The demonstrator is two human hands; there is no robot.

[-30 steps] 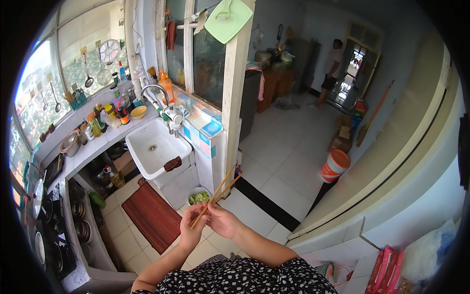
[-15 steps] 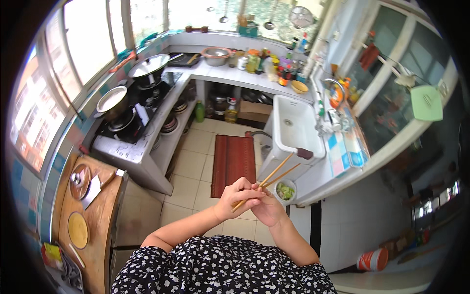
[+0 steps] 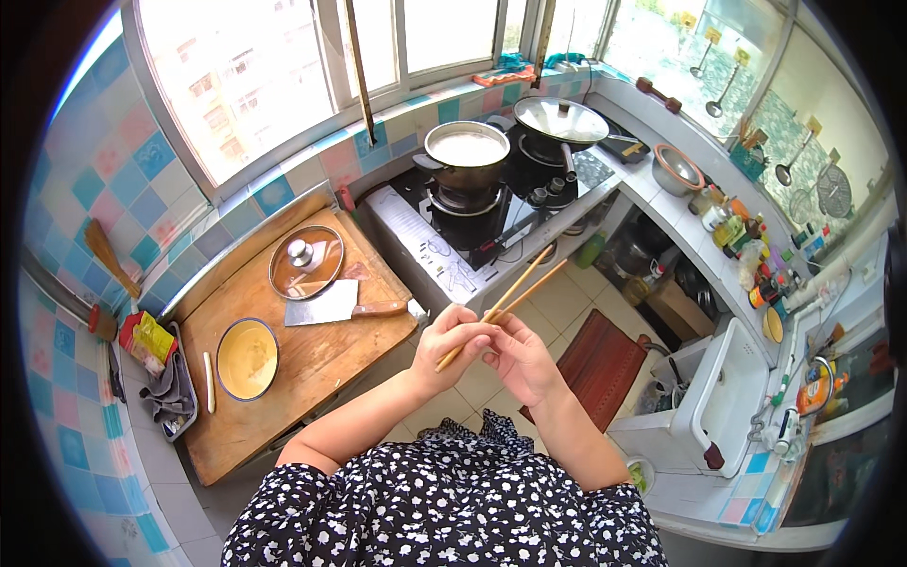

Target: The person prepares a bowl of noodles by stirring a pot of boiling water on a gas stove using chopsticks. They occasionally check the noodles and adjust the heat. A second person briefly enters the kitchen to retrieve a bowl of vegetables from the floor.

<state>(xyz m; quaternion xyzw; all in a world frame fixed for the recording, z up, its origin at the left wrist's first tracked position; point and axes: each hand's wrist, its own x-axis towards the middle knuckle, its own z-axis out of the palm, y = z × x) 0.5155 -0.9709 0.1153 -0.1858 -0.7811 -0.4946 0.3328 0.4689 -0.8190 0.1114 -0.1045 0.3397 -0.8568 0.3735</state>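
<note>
The wooden worktop [image 3: 312, 369], broad and worn, shows more fully than half a second earlier. On the glossy black stove [image 3: 515, 210] sits a round metal pot [image 3: 477, 177], its pale contents indistinct. The left hand [image 3: 440, 348] and right hand [image 3: 524, 359] together grip slim chopsticks [image 3: 517, 286] above the floor, fingers hiding the sticks' middle.

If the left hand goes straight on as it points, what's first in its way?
The left hand, holding chopsticks, would probably meet the right hand first; whether they touch is unclear.
</note>
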